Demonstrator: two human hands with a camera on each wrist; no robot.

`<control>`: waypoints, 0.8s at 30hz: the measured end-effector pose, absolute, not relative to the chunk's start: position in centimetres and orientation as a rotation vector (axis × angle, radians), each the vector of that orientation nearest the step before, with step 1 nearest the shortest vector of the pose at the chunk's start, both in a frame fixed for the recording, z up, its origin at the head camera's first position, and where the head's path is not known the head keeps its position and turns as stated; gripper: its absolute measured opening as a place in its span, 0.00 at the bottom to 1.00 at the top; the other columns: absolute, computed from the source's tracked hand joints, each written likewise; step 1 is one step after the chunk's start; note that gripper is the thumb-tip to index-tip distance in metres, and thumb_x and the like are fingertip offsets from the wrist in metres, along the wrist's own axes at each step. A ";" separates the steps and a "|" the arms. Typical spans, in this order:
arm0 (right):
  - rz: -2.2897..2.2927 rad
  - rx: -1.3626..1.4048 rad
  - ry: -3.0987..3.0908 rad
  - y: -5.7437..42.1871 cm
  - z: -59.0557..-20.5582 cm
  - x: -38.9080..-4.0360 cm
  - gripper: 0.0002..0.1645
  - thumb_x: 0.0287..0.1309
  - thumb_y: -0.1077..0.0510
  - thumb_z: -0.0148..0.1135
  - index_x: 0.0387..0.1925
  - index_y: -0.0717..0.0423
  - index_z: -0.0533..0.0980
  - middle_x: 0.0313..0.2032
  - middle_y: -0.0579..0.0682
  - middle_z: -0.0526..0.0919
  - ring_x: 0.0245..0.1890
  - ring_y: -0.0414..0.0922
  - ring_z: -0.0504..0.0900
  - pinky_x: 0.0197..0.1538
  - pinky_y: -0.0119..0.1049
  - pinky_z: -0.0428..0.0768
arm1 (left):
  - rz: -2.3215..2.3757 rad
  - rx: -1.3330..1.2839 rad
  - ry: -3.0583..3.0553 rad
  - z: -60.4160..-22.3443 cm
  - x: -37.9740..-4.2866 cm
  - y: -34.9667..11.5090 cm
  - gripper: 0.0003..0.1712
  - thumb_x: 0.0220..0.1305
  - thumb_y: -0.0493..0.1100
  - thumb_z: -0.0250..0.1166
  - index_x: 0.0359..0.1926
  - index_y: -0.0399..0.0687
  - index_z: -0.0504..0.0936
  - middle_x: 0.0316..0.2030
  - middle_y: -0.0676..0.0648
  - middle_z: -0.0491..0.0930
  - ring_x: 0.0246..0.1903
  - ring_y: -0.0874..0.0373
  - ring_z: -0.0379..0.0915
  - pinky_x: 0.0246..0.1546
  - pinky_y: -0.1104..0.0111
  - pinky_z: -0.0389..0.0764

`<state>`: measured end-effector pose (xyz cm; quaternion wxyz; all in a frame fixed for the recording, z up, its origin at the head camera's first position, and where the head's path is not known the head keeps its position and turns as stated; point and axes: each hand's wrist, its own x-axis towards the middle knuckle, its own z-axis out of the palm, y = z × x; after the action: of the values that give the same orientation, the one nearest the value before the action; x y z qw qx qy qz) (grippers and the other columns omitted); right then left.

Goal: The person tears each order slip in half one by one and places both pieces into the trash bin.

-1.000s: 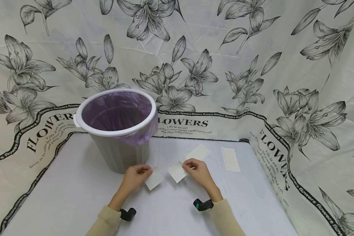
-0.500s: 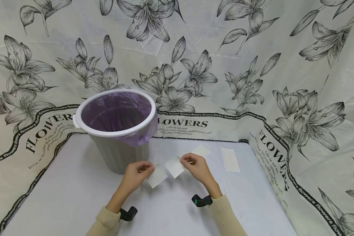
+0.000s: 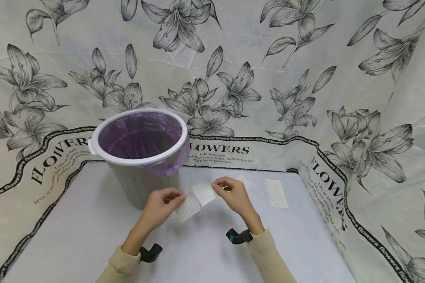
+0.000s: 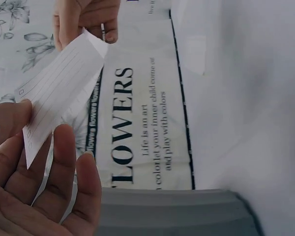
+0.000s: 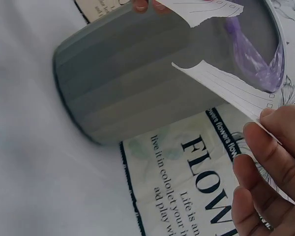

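Observation:
Over the table, my left hand (image 3: 161, 206) pinches a small lined white paper piece (image 3: 188, 207) between thumb and fingers. A second lined paper piece (image 3: 204, 192) is pinched by my right hand (image 3: 235, 195). In the head view the two pieces meet or overlap at their inner edges. The right wrist view shows ragged torn edges and a gap between the left hand's piece (image 5: 201, 9) and the right hand's piece (image 5: 231, 86). Behind the right hand, another lined sheet (image 3: 246, 181) lies on the table, partly hidden.
A grey trash bin (image 3: 141, 181) with a white rim and purple liner stands behind my left hand. One lined sheet (image 3: 277, 193) lies flat at the right of the white table (image 3: 304, 243). Flower-printed cloth (image 3: 233, 122) surrounds the table's back and sides.
Both hands have shifted slightly up in the head view. The two paper pieces, apart before, have come together. The right hand now covers more of the sheet behind it.

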<state>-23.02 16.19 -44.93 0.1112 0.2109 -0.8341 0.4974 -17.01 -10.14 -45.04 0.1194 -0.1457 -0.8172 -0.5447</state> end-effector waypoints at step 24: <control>1.354 0.883 -2.358 14.2 -39.7 -24.0 0.03 0.65 0.62 0.69 0.39 0.56 0.86 0.35 0.51 0.90 0.31 0.46 0.85 0.39 0.36 0.85 | -1.467 -0.659 -2.287 -39.3 -15.3 -12.8 0.03 0.65 0.39 0.73 0.40 0.50 0.90 0.34 0.53 0.89 0.25 0.65 0.77 0.25 0.73 0.79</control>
<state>-24.00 14.22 -39.72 0.1406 0.3059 -0.8166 0.4690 -15.26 -12.81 -39.35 0.1719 -0.2321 -0.8059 -0.5168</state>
